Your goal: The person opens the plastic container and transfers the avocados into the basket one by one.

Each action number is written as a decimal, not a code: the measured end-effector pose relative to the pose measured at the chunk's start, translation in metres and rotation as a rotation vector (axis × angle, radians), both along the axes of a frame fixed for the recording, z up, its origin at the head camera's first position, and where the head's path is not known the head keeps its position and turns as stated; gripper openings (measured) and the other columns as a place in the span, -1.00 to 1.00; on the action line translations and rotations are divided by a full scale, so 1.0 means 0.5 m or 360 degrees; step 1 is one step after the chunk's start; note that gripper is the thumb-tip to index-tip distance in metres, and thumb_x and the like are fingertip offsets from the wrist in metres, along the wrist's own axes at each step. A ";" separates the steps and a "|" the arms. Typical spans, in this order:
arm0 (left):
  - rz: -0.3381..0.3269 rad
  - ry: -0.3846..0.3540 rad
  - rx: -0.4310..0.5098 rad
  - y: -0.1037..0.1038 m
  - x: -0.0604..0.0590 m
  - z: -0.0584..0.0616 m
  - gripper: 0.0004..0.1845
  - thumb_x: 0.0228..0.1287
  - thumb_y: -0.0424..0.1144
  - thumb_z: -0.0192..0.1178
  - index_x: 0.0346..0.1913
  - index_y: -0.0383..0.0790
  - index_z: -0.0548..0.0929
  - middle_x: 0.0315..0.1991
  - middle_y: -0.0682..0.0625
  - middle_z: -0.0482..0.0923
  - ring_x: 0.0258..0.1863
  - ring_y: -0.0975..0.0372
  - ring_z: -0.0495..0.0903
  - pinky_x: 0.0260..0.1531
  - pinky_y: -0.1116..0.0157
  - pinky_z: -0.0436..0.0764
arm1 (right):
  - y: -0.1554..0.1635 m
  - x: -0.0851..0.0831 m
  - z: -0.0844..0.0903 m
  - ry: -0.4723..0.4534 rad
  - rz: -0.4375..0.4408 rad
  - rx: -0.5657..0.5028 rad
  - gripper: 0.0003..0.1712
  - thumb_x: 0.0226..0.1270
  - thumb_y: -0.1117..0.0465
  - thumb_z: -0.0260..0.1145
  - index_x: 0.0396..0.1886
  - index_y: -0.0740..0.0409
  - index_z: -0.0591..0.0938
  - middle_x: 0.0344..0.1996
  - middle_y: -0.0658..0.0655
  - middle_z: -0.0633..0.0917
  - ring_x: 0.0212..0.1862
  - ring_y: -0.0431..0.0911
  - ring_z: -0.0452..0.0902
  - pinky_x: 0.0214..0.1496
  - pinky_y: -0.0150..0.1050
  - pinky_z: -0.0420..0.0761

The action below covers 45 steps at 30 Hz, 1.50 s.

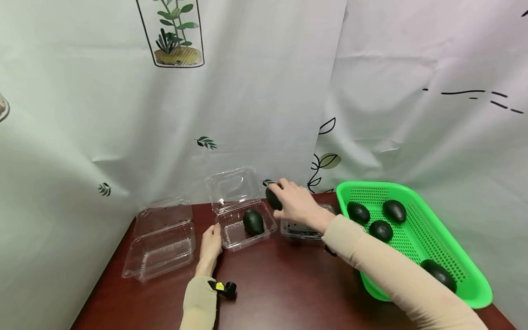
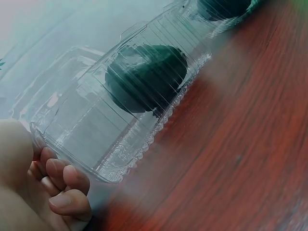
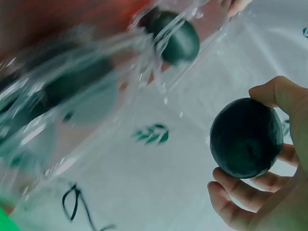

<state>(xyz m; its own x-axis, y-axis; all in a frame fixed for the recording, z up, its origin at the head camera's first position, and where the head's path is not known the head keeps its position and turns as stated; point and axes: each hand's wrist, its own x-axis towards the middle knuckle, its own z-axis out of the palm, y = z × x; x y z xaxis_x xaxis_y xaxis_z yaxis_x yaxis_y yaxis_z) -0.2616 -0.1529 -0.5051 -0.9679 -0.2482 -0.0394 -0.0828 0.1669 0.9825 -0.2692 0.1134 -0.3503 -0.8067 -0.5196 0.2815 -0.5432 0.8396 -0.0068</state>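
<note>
Leaf-print curtain [image 1: 255,91], no legible writing

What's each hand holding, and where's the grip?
Right hand grips an avocado around its sides. Left hand steadies the open clear box at its near corner.

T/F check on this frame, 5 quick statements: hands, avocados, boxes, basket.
1. The right hand holds an avocado. True.
2. The open clear box by the left hand is empty. False: one avocado lies in it.
3. The green basket holds four avocados. True.
4. The left hand grips an avocado. False: it rests at the edge of the clear box, fingers curled against its rim, and holds no fruit.
5. The clear box at far left has an avocado in it. False: no fruit shows in it.
</note>
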 end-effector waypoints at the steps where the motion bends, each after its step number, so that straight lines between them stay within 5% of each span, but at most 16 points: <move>1: 0.0005 -0.0003 -0.0002 0.001 0.000 0.000 -0.62 0.57 -0.12 -0.18 -0.38 -0.34 0.36 -0.68 0.07 0.17 -0.75 0.30 0.18 -0.72 0.38 0.27 | 0.014 0.001 0.003 0.0012 0.0000 0.0004 -0.20 0.02 -0.03 0.46 0.30 -0.01 0.42 -0.01 0.16 0.48 -0.17 0.02 0.51 -0.32 -0.06 0.58; 7: -0.0018 -0.0031 0.0005 -0.001 -0.001 0.000 -0.61 0.57 -0.10 -0.18 -0.37 -0.34 0.35 -0.69 0.10 0.16 -0.75 0.31 0.17 -0.72 0.38 0.27 | 0.102 0.017 -0.002 0.0039 -0.0022 0.0008 -0.20 0.01 -0.04 0.50 0.28 0.02 0.45 -0.01 0.18 0.49 -0.14 0.05 0.52 -0.22 0.04 0.55; 17: -0.0042 -0.0063 0.0020 0.000 -0.003 0.000 -0.60 0.57 -0.06 -0.18 -0.38 -0.30 0.34 -0.67 0.08 0.16 -0.73 0.30 0.18 -0.69 0.37 0.29 | 0.269 0.032 -0.016 0.0111 -0.0134 0.0005 -0.18 -0.12 0.06 0.53 0.23 0.13 0.49 -0.08 0.24 0.52 -0.26 0.10 0.52 -0.43 0.01 0.55; 27: -0.0049 -0.0080 0.0018 -0.001 0.002 0.002 -0.60 0.57 -0.05 -0.19 -0.38 -0.29 0.33 -0.65 0.08 0.15 -0.68 0.29 0.19 -0.64 0.34 0.32 | 0.401 0.065 -0.021 -0.0084 -0.0383 -0.0064 -0.21 0.04 0.09 0.41 0.30 0.22 0.41 0.02 0.33 0.49 -0.23 0.11 0.52 -0.53 -0.03 0.48; 35: -0.0058 -0.0116 0.0081 0.007 0.015 -0.009 -0.61 0.58 -0.06 -0.19 -0.41 -0.25 0.32 -0.67 0.09 0.15 -0.68 0.28 0.20 -0.62 0.32 0.35 | 0.454 0.112 -0.074 -0.0200 -0.0392 0.0023 -0.21 -0.03 0.04 0.47 0.23 0.23 0.49 -0.01 0.33 0.53 -0.33 0.05 0.54 -0.56 -0.09 0.43; 45: -0.0029 -0.0080 0.0040 0.002 -0.001 0.001 -0.60 0.57 -0.05 -0.18 -0.42 -0.25 0.33 -0.64 0.06 0.20 -0.68 0.29 0.22 -0.65 0.35 0.33 | 0.440 0.128 -0.111 -0.0400 -0.0331 0.0047 -0.23 -0.06 0.02 0.51 0.19 0.17 0.51 0.01 0.35 0.54 -0.50 -0.11 0.47 -0.55 -0.11 0.40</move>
<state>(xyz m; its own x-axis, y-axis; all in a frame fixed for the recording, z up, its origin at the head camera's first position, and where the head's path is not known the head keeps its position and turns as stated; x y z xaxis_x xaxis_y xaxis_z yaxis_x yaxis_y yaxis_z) -0.2622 -0.1522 -0.5044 -0.9690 -0.2286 -0.0941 -0.1294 0.1443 0.9810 -0.2053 0.3335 -0.4057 -0.9387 -0.3413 0.0476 -0.3444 0.9342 -0.0931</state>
